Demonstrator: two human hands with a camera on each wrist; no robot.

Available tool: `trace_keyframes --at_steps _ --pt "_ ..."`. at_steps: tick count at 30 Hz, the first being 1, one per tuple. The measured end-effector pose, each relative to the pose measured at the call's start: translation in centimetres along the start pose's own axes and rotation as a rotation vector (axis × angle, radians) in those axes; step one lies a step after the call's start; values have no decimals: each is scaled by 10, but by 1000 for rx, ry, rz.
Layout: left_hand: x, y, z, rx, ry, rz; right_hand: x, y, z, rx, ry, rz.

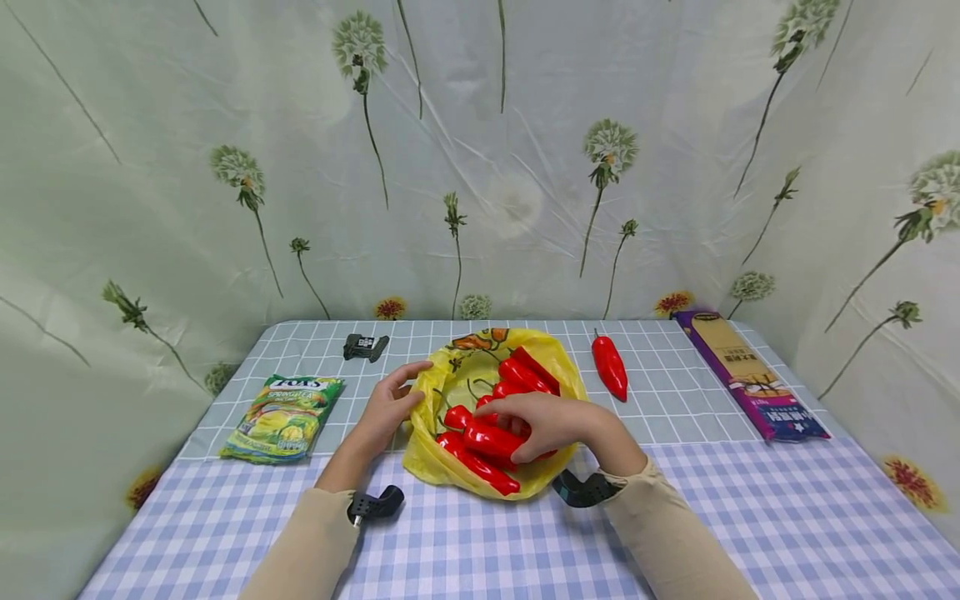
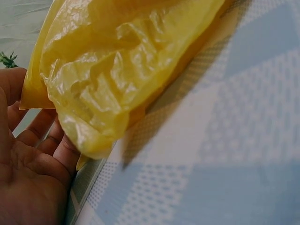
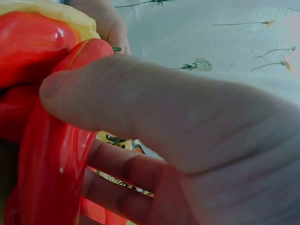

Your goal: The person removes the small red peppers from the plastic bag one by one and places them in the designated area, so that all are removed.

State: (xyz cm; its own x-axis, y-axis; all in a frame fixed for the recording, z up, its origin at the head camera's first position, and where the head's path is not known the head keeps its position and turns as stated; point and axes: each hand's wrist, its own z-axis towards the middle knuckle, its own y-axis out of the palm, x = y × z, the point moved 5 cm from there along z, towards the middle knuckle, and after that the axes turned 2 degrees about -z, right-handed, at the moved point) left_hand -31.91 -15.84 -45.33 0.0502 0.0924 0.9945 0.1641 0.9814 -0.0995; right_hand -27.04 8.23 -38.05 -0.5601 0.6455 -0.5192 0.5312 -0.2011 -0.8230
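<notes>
A yellow plastic bag (image 1: 423, 467), its mouth wide, holds several glossy red peppers (image 1: 480, 471) with thin green stems. At the bag's left side, my left hand (image 1: 390, 404) grips the rim; in the left wrist view the crinkled yellow plastic passes between the fingers of that hand (image 2: 37, 164). My right hand (image 1: 551, 421) reaches into the bag from the right. Its thumb and fingers lie around one red pepper (image 3: 51, 164), the thumb pressed on top in the right wrist view. The lower part of that pepper runs out of the right wrist view.
One more red pepper (image 1: 610, 367) lies behind the bag to the right. A purple and gold packet (image 1: 750, 375) is at the far right. On the left lie a green candy bag (image 1: 285, 418) and a small dark object (image 1: 366, 347). A flowered curtain (image 1: 517, 167) hangs behind the table.
</notes>
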Motion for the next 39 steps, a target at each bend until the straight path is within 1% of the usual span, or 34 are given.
trace_keyframes --at_steps 5,9,15,20,23,27,32,36,39 --pt "1 1 0 -5 2 -26 -1 -1 -1 5 -3 10" --pt "1 2 -1 -4 -6 -20 -2 -3 -2 20 -15 28" --pt "0 2 -1 -4 -13 -9 -2 -9 -5 73 -10 68" --pt "-1 1 -1 -5 -19 -6 1 -18 -8 157 9 129" --pt "-1 1 -1 -5 -21 -7 3 -24 -10 215 12 143" --pt "-1 1 -1 -2 -29 2 3 -32 -13 303 -9 141" --pt "-2 2 0 1 -41 8 3 -43 -18 404 -37 210" --pt "-2 1 0 1 -39 12 8 -52 -22 507 -26 245" --pt "-2 1 0 1 -37 16 12 -59 -27 598 -19 227"
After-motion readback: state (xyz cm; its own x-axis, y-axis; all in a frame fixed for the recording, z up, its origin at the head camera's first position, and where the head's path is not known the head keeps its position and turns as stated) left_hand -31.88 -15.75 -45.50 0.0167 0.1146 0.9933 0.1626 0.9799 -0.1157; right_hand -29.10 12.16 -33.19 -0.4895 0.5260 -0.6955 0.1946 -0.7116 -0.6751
